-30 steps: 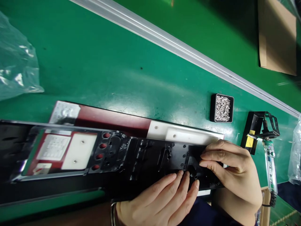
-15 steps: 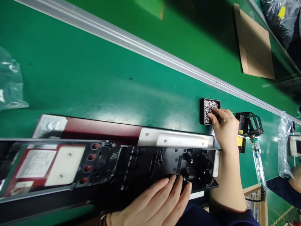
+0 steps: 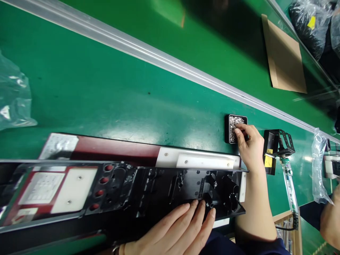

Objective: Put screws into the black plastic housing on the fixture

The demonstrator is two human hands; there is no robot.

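Right hand reaching over the far end of the long black panel, fingertips pinched down into the small black tray of screws; cannot tell whether a screw is actually caught between them. Left hand laid flat and open, palm down, on the near edge of the black panel, fingertips touching its moulded part close to the right end, gripping nothing. Black panel lying lengthwise on the green counter, on top of a dark red board with a white strip showing along the panel's far side. Screw tray just beyond the panel's right end, standing on the counter. Right of the panel, near the tray, a black bracket with yellow label and a clear-handled driver hanging from it. Far beyond the panel, a metal rail crossing the counter, brown cardboard sheet past it. Clear plastic bag off the panel's left end, another clear bag right of the driver. Another person's arm at the right edge.
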